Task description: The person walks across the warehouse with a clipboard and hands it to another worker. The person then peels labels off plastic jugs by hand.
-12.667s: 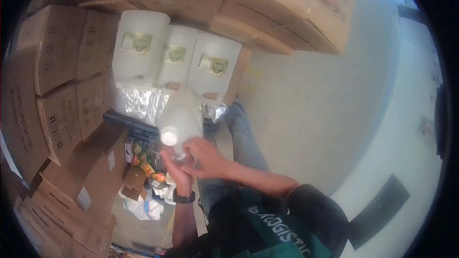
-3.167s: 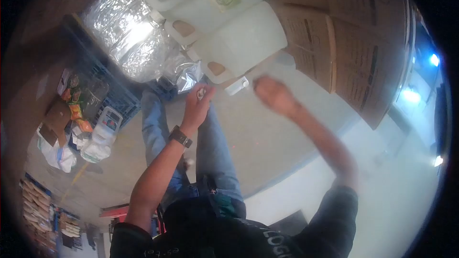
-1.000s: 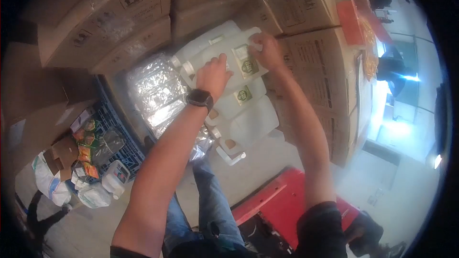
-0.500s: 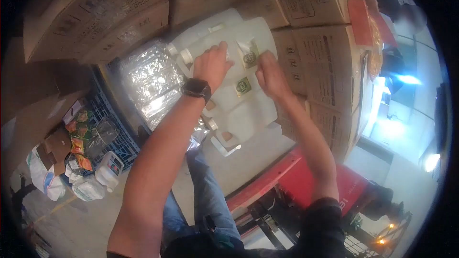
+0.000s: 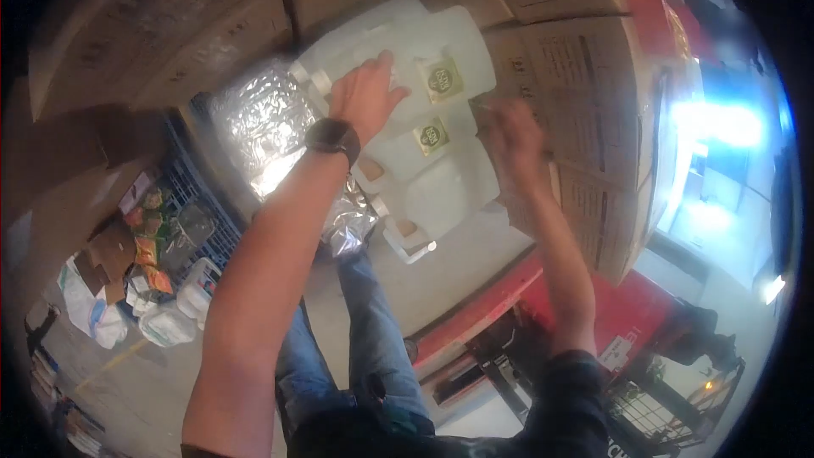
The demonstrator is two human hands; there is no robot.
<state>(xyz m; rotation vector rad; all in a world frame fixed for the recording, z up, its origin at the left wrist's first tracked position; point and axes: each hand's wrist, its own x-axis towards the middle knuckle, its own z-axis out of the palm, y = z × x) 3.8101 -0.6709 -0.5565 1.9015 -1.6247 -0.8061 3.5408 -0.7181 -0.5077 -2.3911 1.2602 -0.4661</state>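
The left arm is reaching out almost straight, a watch (image 5: 332, 139) circling its wrist, and the left hand (image 5: 366, 98) is lying palm down on a pale jug (image 5: 441, 44), thumb standing out from the fingers. The right arm is bending at the elbow, the right hand (image 5: 515, 137) hanging blurred between the jugs and the cardboard boxes (image 5: 564, 89); I'm not managing to tell whether it's pinching anything. The jug is lying among others beside silver wrapping (image 5: 263, 114).

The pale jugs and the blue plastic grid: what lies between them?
A shiny silver-wrapped bundle lies between the pale jugs and the blue plastic grid, as the head view shows.
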